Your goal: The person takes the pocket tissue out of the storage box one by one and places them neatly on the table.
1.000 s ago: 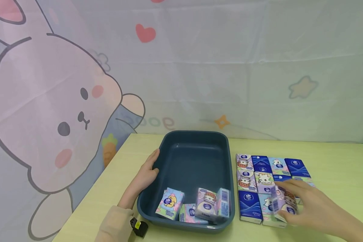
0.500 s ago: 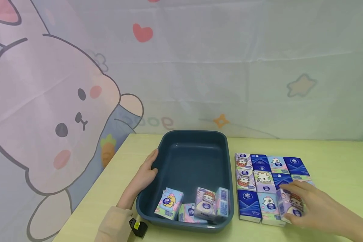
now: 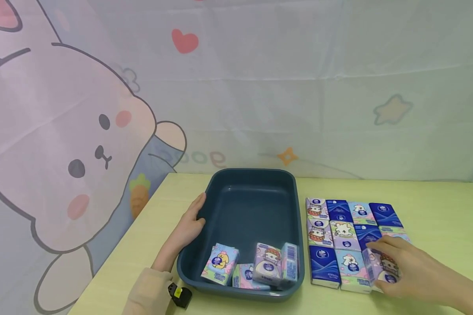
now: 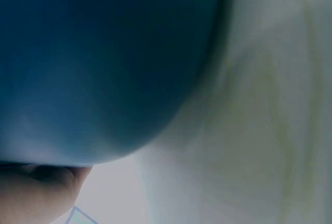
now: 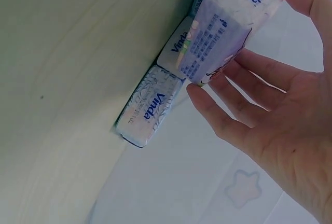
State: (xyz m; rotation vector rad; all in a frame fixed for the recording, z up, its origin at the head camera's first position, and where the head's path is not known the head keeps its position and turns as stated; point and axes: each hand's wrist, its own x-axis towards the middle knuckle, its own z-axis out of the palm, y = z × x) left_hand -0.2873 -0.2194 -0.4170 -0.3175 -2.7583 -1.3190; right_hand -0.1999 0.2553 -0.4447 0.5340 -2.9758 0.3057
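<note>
My right hand [image 3: 415, 269] holds a small purple tissue pack [image 3: 381, 264] between thumb and fingers, at the near right end of the rows of packs. In the right wrist view the thumb is at one end of this pack [image 5: 220, 32] and the fingertips at the other; the pack is tilted beside others. My left hand [image 3: 187, 227] rests against the left side of a dark blue bin [image 3: 256, 214], fingers fairly straight. The bin's near end holds several packs, among them a yellow-character pack [image 3: 220, 264] and a purple one [image 3: 268, 264].
Right of the bin, blue packs [image 3: 324, 264] and patterned packs [image 3: 351, 267] lie in close rows on the pale green table [image 3: 449, 218]. A small black object [image 3: 180, 296] is by my left sleeve. A printed cloth [image 3: 260, 87] hangs behind.
My right hand has moved a little right with the purple tissue pack, from over the near row to its right end. The left hand stays at the bin.
</note>
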